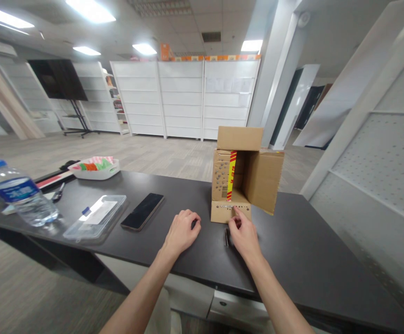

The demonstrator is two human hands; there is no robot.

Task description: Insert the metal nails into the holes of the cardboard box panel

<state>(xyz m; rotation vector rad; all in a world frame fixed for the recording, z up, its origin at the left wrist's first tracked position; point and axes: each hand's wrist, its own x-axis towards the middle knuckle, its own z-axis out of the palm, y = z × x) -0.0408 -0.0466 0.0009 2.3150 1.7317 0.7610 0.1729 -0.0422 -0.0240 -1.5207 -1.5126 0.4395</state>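
Observation:
A cardboard box (223, 181) stands on the desk with its open side towards me and its flaps spread. Rows of small round studs or holes mark its left side flap and its lower front flap (219, 214). My right hand (244, 234) reaches to that lower flap, its index fingertip touching the row and the other fingers curled. Beside those fingers a small dark upright piece (226, 237) stands on the desk; its kind is unclear. My left hand (183, 228) rests on the desk, fingers curled towards the thumb around a dark spot I cannot make out.
On the desk's left lie a black phone (142, 211), a clear plastic case (95, 217), a water bottle (22, 192) and a white tray (95, 172) of colourful items. A white perforated panel (379, 185) rises at the right. White shelving (181, 99) stands behind.

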